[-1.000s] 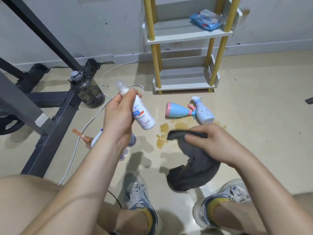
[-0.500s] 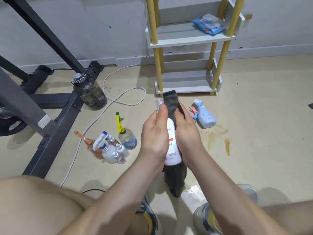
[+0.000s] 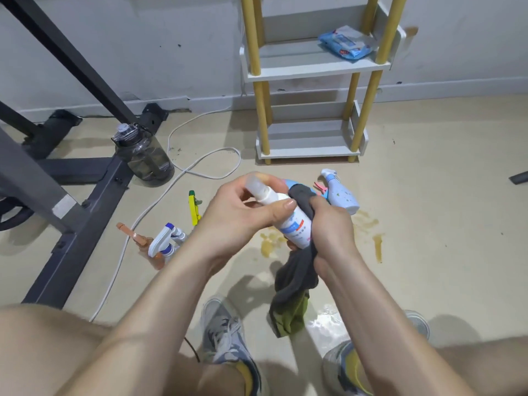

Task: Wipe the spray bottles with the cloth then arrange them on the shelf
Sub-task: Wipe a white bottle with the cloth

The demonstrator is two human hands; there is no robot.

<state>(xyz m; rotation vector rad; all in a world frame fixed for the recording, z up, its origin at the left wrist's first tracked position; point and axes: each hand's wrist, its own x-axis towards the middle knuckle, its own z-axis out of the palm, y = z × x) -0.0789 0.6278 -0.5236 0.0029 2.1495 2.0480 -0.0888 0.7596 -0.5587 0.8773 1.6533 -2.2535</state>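
The pale floor (image 3: pixel 428 238) fills most of the view, marked with brownish stains (image 3: pixel 268 244) just beyond the hands; a dark metal frame (image 3: pixel 85 212) slants across the left side; against the wall stands the shelf (image 3: pixel 314 73), white boards on yellow posts, its lower board bare and a blue packet (image 3: pixel 347 44) lying on the upper one; a smoky water jug (image 3: pixel 145 158) stands by the foot of the frame, with a white cable (image 3: pixel 210 176) looping past it; two grey sneakers (image 3: pixel 228 338) show at the bottom edge; the dark cloth (image 3: pixel 297 275) hangs from the right hand (image 3: pixel 328 227), which grips it wrapped round the lower body of the white spray bottle (image 3: pixel 291 224); the left hand (image 3: pixel 240 215) clasps that bottle's neck, thumb laid across it; the bottle is held above the floor, in front of the shelf, tilted with its clear cap up and to the left; a blue-and-white spray bottle (image 3: pixel 341 195) lies on the floor just beyond the right hand, near the shelf's foot; to the left, partly hidden by the left forearm, is a cluster of further bottles, among them a blue-and-white trigger head (image 3: pixel 164 241), an orange trigger (image 3: pixel 134 235) and a yellow nozzle (image 3: pixel 193 208).
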